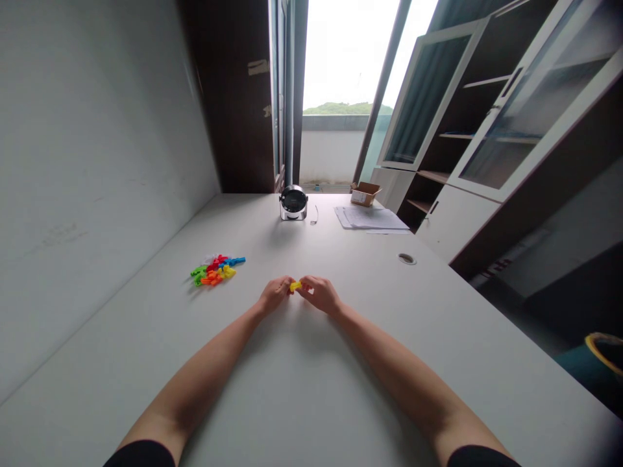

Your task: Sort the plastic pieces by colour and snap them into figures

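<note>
My left hand (276, 294) and my right hand (320, 294) meet over the middle of the white table (292, 389). Between their fingertips is a small yellow plastic piece (295, 286), pinched from both sides. The fingers cover part of it, so its full shape cannot be made out. Off to the left lies a loose pile of small plastic pieces (213, 270) in green, orange, red, yellow, blue and white, apart from both hands.
At the table's far side stands a round black device on a stand (293, 200), with a thin cable (314, 216) beside it. Papers (372, 219) and an open cardboard box (365, 194) are at the back right. A round cable hole (407, 259) is near the right edge.
</note>
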`<state>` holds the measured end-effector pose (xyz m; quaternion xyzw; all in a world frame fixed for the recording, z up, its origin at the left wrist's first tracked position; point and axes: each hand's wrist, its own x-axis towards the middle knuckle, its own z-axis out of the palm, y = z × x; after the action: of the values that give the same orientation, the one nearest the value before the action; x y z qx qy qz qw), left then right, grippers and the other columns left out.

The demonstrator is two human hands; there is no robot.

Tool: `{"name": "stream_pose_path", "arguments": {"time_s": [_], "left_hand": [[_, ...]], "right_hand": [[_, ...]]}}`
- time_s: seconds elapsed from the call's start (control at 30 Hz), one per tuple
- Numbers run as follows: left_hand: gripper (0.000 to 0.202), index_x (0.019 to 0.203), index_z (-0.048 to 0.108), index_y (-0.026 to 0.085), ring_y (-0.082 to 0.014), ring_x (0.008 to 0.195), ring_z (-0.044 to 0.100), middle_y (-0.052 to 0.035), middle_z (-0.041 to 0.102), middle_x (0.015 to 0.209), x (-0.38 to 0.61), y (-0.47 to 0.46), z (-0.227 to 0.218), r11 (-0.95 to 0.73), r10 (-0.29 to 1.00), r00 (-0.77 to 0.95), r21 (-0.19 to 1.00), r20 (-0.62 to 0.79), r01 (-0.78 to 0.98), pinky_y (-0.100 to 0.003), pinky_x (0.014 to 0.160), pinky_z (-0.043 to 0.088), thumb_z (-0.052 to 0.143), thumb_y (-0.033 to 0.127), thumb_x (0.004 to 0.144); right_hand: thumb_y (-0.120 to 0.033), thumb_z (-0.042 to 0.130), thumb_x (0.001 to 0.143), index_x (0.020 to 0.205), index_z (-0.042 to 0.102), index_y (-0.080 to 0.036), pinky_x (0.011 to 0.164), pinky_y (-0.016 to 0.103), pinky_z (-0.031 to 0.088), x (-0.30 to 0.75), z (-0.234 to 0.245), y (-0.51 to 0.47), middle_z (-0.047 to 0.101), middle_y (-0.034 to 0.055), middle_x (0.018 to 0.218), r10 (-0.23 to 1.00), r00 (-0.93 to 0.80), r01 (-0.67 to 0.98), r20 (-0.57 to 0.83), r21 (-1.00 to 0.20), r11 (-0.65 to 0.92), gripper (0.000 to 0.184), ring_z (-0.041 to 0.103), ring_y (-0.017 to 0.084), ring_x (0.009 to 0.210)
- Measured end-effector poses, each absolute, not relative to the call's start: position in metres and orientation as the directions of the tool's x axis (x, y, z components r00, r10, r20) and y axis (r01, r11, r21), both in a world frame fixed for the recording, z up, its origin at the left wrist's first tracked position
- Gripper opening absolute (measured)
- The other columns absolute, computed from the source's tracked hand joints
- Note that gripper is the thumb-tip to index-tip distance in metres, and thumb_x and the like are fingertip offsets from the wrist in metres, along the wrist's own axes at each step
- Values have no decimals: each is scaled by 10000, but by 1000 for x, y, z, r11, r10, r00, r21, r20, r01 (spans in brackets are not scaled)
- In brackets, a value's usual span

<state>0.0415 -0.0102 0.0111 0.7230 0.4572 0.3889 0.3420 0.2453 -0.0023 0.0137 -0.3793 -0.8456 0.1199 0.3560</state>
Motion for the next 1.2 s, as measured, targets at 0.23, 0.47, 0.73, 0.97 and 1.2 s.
{"name": "stream_pose_path", "arguments": {"time_s": [0.23, 0.47, 0.73, 0.97, 1.2], "left_hand": [[343, 1154, 588, 192, -136, 726, 635, -42, 670, 906, 43, -9, 6, -338, 929, 240, 912, 283, 234, -250, 670, 499, 581, 398, 880], [381, 1221, 588, 237, -129, 747, 638, -36, 670, 952, 43, -15, 15, -391, 912, 250, 875, 326, 284, -236, 660, 490, 625, 376, 868], [320, 1137, 651, 219, -137, 747, 629, -42, 695, 943, 45, -17, 15, -399, 912, 244, 851, 329, 342, -241, 654, 490, 638, 371, 855], [328, 1097, 675, 184, -144, 718, 624, -54, 709, 932, 44, -12, 11, -374, 925, 203, 862, 321, 341, -258, 670, 508, 599, 416, 878], [309, 1011, 691, 175, -151, 719, 626, -38, 701, 860, 43, -12, 11, -361, 931, 202, 858, 305, 366, -258, 690, 501, 554, 427, 895]], "right_hand": [[-458, 569, 941, 751, 621, -190, 625, 213, 388, 247, 10, 2, 646, 15, 683, 778, -386, 620, 496, -486, 616, 333, 562, 119, 596], [-477, 537, 954, 704, 600, -193, 589, 218, 338, 247, 9, 3, 618, 11, 628, 790, -363, 658, 494, -464, 593, 383, 519, 117, 549], [-522, 453, 987, 637, 563, -191, 547, 227, 285, 247, 7, 4, 540, -3, 549, 798, -360, 655, 484, -478, 585, 494, 440, 108, 497], [-472, 459, 994, 942, 621, -209, 600, 218, 379, 248, 14, -1, 628, -1, 688, 798, -329, 600, 505, -541, 590, 313, 541, 124, 583], [-367, 562, 946, 1135, 590, -234, 710, 241, 464, 245, 13, -3, 678, 16, 853, 748, -418, 539, 516, -521, 661, 232, 610, 133, 683]]}}
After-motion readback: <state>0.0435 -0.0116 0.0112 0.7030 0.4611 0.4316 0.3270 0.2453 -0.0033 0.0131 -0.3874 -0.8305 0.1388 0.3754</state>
